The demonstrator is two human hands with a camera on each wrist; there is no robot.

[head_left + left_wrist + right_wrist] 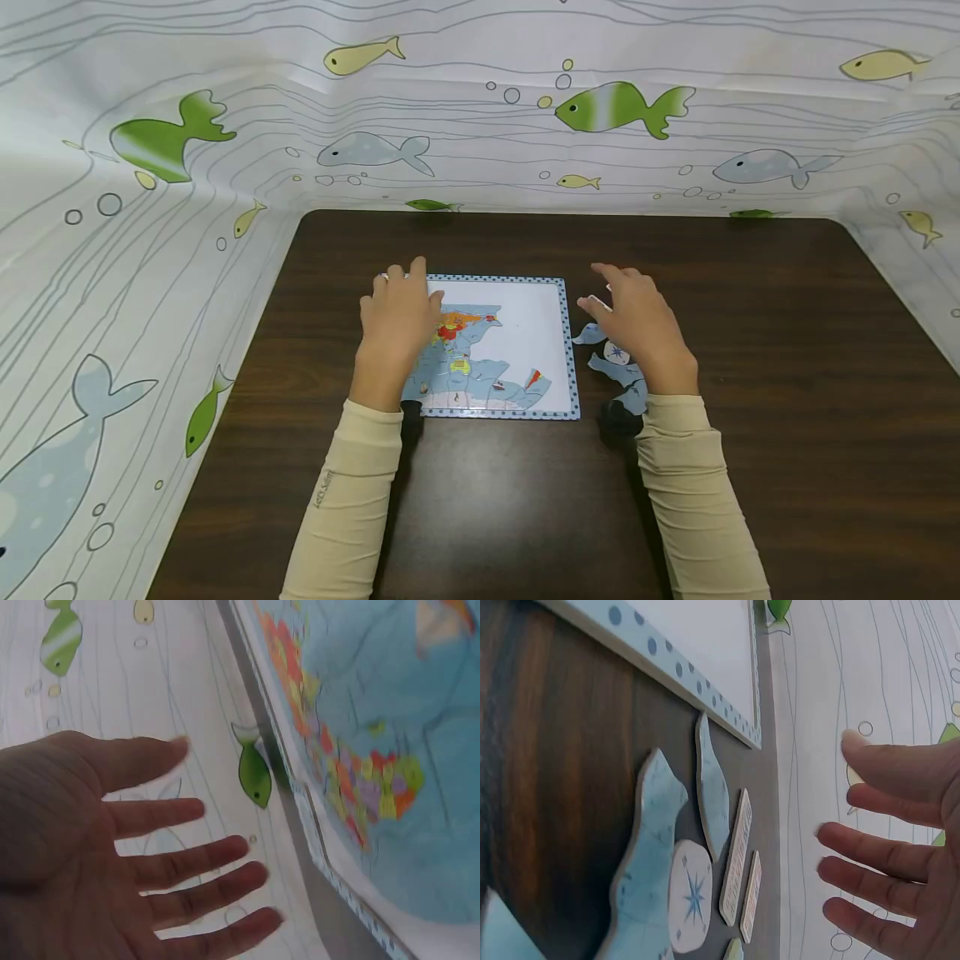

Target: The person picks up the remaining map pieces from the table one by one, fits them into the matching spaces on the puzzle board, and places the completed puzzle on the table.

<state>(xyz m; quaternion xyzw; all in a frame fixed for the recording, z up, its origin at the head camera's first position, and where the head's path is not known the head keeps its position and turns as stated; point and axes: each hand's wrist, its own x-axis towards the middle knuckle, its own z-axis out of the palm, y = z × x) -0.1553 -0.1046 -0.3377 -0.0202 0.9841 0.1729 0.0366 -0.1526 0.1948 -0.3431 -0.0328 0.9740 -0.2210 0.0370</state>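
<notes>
A map jigsaw puzzle lies on the table in a tray with a blue dotted border (572, 358); joined map pieces (480, 371) fill its left and lower part, and bare white shows at the upper right. Over the tray's left side is my left hand (397, 321), its fingers spread and holding nothing. My right hand (637, 321) hovers right of the tray above loose pieces, fingers apart and nothing in them. Those pieces include a round compass piece (690, 896), a wavy blue piece (645, 847), a slim blue piece (712, 787) and narrow lettered strips (736, 859).
The dark wooden table (510, 508) extends around the tray. A white sheet (465, 108) printed with fish and wavy lines rises behind the table and at both sides. Another blue piece (502, 937) sits at the right wrist view's lower left corner.
</notes>
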